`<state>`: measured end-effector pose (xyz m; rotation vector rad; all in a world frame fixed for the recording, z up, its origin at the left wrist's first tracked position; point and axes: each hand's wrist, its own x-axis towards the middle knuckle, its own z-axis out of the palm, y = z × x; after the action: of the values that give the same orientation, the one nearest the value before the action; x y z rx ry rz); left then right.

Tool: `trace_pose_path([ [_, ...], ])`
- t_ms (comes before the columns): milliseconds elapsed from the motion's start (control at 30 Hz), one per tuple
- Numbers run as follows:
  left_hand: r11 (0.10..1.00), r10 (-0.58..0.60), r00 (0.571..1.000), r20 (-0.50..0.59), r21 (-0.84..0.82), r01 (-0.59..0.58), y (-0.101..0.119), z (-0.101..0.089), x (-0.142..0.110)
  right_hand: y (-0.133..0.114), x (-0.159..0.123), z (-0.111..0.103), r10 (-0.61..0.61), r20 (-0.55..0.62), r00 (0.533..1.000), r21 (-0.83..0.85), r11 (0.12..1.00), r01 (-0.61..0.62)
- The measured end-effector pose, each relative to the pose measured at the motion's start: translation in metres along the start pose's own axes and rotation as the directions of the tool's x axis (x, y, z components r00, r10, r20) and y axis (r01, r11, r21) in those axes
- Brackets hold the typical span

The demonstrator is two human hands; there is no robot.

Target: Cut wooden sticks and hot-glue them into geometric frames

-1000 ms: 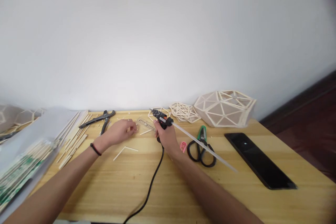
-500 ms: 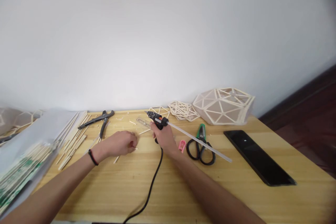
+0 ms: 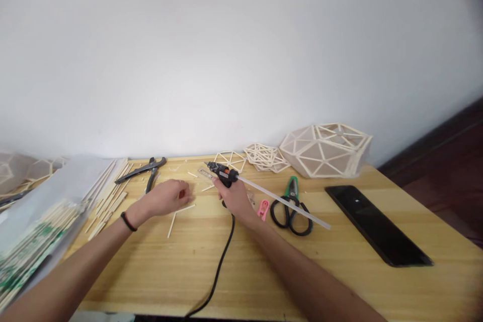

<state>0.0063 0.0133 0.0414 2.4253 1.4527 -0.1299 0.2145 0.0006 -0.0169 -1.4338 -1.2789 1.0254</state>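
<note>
My right hand (image 3: 236, 198) grips a black and orange glue gun (image 3: 222, 171), its nozzle pointing left and a long clear glue stick (image 3: 287, 202) trailing out the back to the right. Its black cord (image 3: 217, 271) runs down to the table's near edge. My left hand (image 3: 166, 197) rests on the wooden table (image 3: 264, 271) with fingers curled, its fingertips on two thin wooden sticks joined in an angle (image 3: 177, 214). A clear ruler (image 3: 206, 174) lies just beyond the gun's tip.
Black pliers (image 3: 145, 171) and loose sticks (image 3: 107, 201) lie at the left beside a plastic bag of sticks (image 3: 33, 221). Green-handled scissors (image 3: 290, 206), a pink clip (image 3: 263, 209), a black phone (image 3: 377, 224), flat stick frames (image 3: 264, 157) and a stick polyhedron (image 3: 326, 150) sit at the right.
My left hand drew back toward me from near the ruler onto the angled stick pair, which has shifted. The glue gun moved slightly left and lower.
</note>
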Motion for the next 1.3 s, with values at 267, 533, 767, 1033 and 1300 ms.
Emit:
trace_pose_path([
  [267,0.998,-0.035,0.992,-0.124,0.052,0.042,0.025,0.019,0.039,0.002,0.004,-0.003,-0.031,-0.08,0.996,-0.016,0.999,0.029],
  [533,0.995,-0.074,0.994,-0.082,0.058,0.079,0.032,0.016,0.034,0.001,0.006,-0.004,-0.022,-0.095,0.995,-0.032,0.999,0.019],
  [767,0.982,-0.189,0.97,-0.151,-0.053,0.183,0.048,0.031,-0.005,0.004,0.003,-0.001,-0.013,0.042,0.999,-0.069,0.997,0.016],
  [1033,0.965,0.068,0.984,-0.162,-0.241,-0.106,0.007,0.026,-0.009,0.002,-0.011,0.008,-0.056,0.19,0.98,-0.137,0.987,0.083],
  [1300,0.887,0.209,0.971,-0.118,-0.394,-0.239,-0.026,0.038,-0.002,0.003,-0.016,0.012,-0.13,0.224,0.966,-0.198,0.964,0.175],
])
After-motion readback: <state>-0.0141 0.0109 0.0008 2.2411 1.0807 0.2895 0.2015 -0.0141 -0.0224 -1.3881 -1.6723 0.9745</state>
